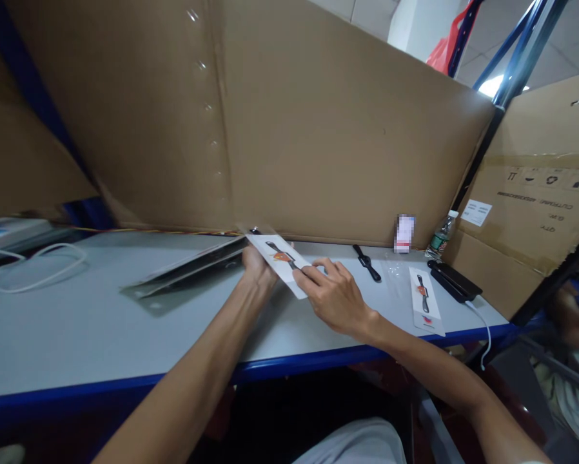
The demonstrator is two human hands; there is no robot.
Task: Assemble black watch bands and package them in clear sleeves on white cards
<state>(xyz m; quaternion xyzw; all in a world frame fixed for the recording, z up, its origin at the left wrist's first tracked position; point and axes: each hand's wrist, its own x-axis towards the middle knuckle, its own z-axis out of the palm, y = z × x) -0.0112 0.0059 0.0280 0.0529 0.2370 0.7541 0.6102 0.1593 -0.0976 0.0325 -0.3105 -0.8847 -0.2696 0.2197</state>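
Note:
A white printed card (280, 263) showing a dark-handled tool and an orange patch is tilted above the table. My right hand (335, 293) is closed on its lower right edge, thumb and fingers pinching it. Behind the card, my left hand (259, 263) is partly covered; its fingers are hidden, and several thin flat packs (193, 265) extend left from it. On the table to the right lies a black tool (367, 264), with clear plastic bags (394, 274) beside it. A similar printed card (425, 301) lies farther right, near the front edge.
Cardboard (318, 142) walls the back of the grey table (100, 335). On the right are a bottle (441, 237), a propped phone (404, 233), a black device (455, 281) with a white cable, and a carton (526, 212). A white cable (38, 289) lies left. Another person's arm (574, 316) shows far right.

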